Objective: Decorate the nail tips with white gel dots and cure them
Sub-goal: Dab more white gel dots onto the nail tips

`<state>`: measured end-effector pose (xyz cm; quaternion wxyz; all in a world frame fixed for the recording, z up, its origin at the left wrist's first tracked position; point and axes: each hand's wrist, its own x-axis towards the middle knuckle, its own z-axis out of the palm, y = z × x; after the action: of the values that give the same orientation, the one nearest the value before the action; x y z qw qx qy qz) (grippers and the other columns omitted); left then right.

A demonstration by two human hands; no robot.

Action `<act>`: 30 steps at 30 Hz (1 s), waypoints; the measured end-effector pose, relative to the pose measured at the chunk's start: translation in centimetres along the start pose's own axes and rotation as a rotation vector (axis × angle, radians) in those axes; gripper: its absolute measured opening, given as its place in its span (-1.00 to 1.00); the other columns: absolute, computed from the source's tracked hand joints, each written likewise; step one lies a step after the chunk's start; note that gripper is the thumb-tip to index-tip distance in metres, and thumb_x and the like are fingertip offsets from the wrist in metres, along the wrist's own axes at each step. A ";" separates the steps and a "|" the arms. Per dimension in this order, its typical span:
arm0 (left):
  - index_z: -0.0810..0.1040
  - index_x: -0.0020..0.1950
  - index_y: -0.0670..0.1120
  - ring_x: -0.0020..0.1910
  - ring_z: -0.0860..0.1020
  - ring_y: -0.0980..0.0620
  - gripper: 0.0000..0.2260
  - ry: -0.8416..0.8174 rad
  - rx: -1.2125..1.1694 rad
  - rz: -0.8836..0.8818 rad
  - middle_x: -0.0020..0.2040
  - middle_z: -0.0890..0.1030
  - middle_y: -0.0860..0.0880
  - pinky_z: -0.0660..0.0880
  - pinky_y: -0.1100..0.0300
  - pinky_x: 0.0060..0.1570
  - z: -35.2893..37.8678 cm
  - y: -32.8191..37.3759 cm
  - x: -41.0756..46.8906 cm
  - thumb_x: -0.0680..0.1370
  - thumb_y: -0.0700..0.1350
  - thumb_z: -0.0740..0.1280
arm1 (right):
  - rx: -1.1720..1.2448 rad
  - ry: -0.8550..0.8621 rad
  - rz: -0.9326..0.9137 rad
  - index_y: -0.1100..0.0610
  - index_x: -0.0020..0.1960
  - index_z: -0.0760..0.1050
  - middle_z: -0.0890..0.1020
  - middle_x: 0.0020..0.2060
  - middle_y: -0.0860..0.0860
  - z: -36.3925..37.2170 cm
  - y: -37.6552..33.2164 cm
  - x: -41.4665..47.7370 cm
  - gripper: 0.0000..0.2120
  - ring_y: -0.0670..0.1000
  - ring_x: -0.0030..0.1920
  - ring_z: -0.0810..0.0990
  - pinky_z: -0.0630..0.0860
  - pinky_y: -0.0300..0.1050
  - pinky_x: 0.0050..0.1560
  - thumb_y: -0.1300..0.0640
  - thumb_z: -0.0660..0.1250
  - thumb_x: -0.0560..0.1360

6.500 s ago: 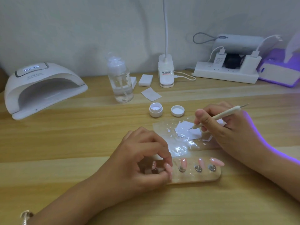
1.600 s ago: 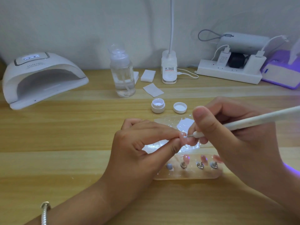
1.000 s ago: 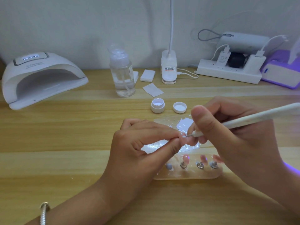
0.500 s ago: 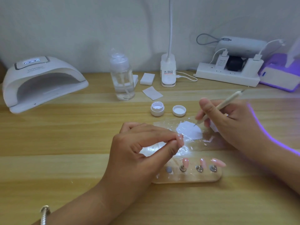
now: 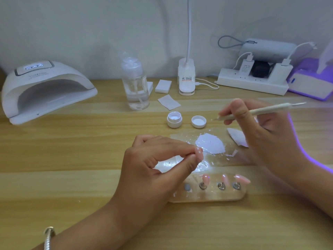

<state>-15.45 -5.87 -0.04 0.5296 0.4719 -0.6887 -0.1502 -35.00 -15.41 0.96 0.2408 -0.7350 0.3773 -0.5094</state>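
My left hand (image 5: pixel 158 166) pinches a pink nail tip (image 5: pixel 199 153) with white dots between thumb and forefinger, above the clear palette sheet (image 5: pixel 183 138). My right hand (image 5: pixel 261 134) holds a white dotting pen (image 5: pixel 259 110), its fine point lifted near the jar lid (image 5: pixel 198 121). The open white gel jar (image 5: pixel 174 120) stands left of the lid. A smear of white gel (image 5: pixel 210 143) lies on the sheet. The clear nail stand (image 5: pixel 212 195) in front carries three pink tips (image 5: pixel 205 178) and one bare peg (image 5: pixel 187 187).
A white curing lamp (image 5: pixel 45 89) sits at the far left, opening toward me. A clear pump bottle (image 5: pixel 135 83), white wipes (image 5: pixel 169 101), a clip lamp base (image 5: pixel 186 78), a power strip (image 5: pixel 252 83) and a purple-lit device (image 5: pixel 310 83) line the back of the wooden table (image 5: pixel 72 150).
My right hand has drawn the pen away from the held nail tip, up and to the right toward the jar lid. My left hand keeps the tip in the same spot.
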 end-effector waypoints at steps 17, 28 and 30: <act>0.71 -0.15 0.13 -0.13 0.64 0.24 -0.96 0.009 -0.009 -0.009 -0.12 0.70 0.28 0.34 0.13 0.04 0.1 0.1 0.0 0.46 0.01 0.45 | 0.266 -0.110 -0.110 0.12 -0.27 0.52 0.62 -0.39 -0.06 1.1 -5.0 -2.8 -0.72 0.05 -0.38 0.64 0.52 -0.07 -0.40 0.02 0.30 0.57; 0.70 -0.15 0.12 -0.16 0.64 0.24 -0.96 0.010 0.006 0.007 -0.12 0.70 0.27 0.33 0.16 0.04 0.0 0.1 0.0 0.46 0.01 0.44 | 0.175 -0.119 -0.129 0.11 -0.27 0.57 0.61 -0.39 0.00 0.9 -5.0 -2.9 -0.75 -0.01 -0.45 0.56 0.47 -0.14 -0.46 0.06 0.31 0.55; 0.71 -0.15 0.11 -0.16 0.63 0.25 -0.95 0.016 0.000 0.007 -0.12 0.70 0.27 0.33 0.17 0.03 0.1 0.1 0.0 0.45 0.00 0.44 | 0.172 -0.121 -0.124 0.08 -0.27 0.59 0.62 -0.39 -0.01 0.9 -5.0 -2.9 -0.76 -0.02 -0.46 0.55 0.47 -0.18 -0.48 0.06 0.32 0.54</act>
<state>-15.54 -5.87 -0.03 0.5357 0.4706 -0.6861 -0.1444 -33.16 -10.08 2.69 0.2937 -0.7628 0.2708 -0.5084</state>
